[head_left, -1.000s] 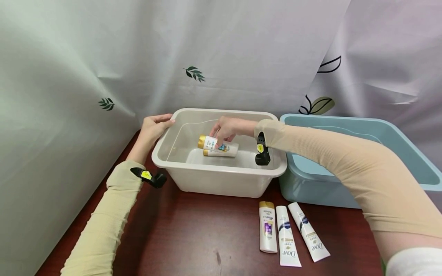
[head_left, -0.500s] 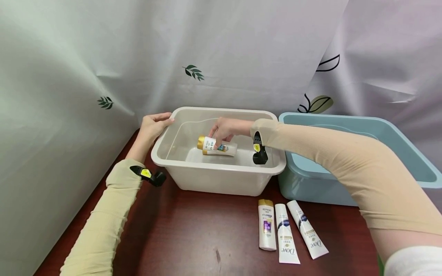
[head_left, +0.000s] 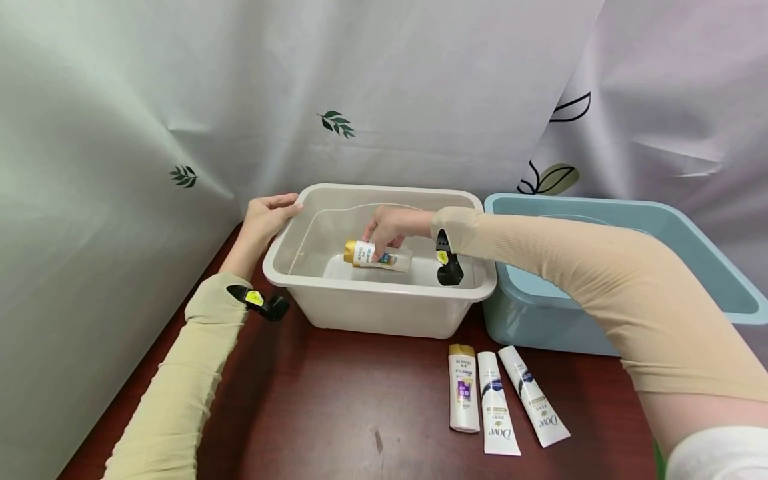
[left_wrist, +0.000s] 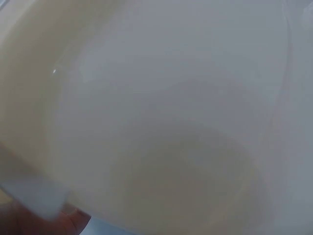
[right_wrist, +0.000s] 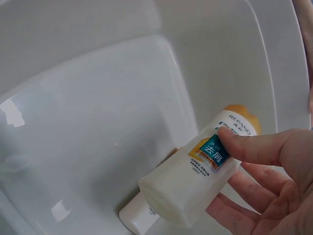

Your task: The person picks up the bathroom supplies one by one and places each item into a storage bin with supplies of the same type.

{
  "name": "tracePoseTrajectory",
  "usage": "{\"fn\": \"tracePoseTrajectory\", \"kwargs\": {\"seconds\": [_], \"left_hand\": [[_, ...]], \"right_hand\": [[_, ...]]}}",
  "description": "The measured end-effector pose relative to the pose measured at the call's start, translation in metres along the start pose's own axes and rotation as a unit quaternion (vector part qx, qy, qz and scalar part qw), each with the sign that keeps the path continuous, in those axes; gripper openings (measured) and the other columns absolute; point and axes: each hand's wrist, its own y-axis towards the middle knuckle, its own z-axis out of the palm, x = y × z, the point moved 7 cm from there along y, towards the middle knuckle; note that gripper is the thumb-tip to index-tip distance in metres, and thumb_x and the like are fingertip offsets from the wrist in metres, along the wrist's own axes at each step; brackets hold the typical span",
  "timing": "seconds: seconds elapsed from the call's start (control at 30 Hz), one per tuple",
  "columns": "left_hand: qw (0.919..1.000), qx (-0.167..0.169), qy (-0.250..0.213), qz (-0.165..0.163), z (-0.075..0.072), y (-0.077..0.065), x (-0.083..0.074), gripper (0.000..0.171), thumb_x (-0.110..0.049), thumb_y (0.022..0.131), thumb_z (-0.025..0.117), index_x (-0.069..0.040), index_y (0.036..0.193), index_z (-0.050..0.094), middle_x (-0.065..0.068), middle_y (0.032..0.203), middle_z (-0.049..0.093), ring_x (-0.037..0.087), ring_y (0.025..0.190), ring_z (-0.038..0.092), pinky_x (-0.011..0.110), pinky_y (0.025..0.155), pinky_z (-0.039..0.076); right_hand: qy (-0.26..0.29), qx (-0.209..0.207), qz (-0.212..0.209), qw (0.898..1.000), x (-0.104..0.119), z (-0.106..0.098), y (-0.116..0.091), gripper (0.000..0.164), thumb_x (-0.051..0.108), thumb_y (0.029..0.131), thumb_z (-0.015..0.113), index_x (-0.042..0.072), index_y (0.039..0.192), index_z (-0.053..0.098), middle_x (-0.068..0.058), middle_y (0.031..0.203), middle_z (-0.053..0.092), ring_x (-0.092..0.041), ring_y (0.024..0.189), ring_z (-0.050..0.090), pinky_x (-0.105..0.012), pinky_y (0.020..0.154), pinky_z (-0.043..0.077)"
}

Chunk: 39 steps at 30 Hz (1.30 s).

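Note:
A white shampoo bottle with a gold cap is held in my right hand, thumb on its label and fingers round its far side. It lies tilted inside the white plastic tub, low over the floor. A second white bottle lies beneath it, mostly hidden; only its end shows in the right wrist view. My left hand grips the tub's rim at the far left corner, with the thumb on the edge. In the left wrist view the tub's pale wall fills nearly everything.
A blue tub stands against the white tub's right side, with my right forearm crossing over it. On the dark red table in front lie a gold-capped white bottle and two white Dove tubes. A pale curtain hangs behind.
My right hand has lowered the bottle slightly, so it now covers the second bottle in the head view. The left hand keeps its place on the rim.

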Motion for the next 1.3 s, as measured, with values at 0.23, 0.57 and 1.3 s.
{"fn": "tracePoseTrajectory", "kwargs": {"seconds": [0.23, 0.57, 1.3], "left_hand": [[1.0, -0.001, 0.003, 0.003, -0.001, -0.001, -0.001, 0.049, -0.024, 0.093, 0.062, -0.007, 0.138, 0.052, 0.014, 0.144, 0.049, 0.026, 0.123, 0.054, 0.038, 0.102, 0.047], [1.0, 0.0, 0.001, 0.003, -0.001, -0.001, -0.001, 0.048, -0.023, 0.094, 0.062, -0.007, 0.138, 0.052, 0.013, 0.144, 0.05, 0.025, 0.121, 0.055, 0.038, 0.101, 0.048], [0.9999, -0.014, 0.001, -0.002, 0.0, 0.0, 0.001, 0.047, -0.023, 0.093, 0.063, -0.007, 0.136, 0.055, 0.014, 0.142, 0.051, 0.027, 0.121, 0.056, 0.038, 0.102, 0.048]], "right_hand": [[0.004, 0.005, 0.0, 1.0, 0.0, 0.002, 0.002, 0.04, 0.005, 0.08, 0.075, 0.011, 0.118, 0.066, -0.005, 0.116, 0.069, -0.014, 0.097, 0.061, -0.029, 0.084, 0.055], [0.017, 0.012, -0.001, 1.0, 0.001, 0.007, 0.008, 0.041, 0.001, 0.078, 0.074, 0.008, 0.118, 0.066, -0.009, 0.115, 0.068, -0.014, 0.09, 0.061, -0.026, 0.079, 0.055], [0.026, 0.013, -0.002, 1.0, -0.001, 0.018, 0.02, 0.038, -0.004, 0.077, 0.074, 0.005, 0.113, 0.068, -0.006, 0.099, 0.07, -0.011, 0.078, 0.06, -0.026, 0.074, 0.055]]}}
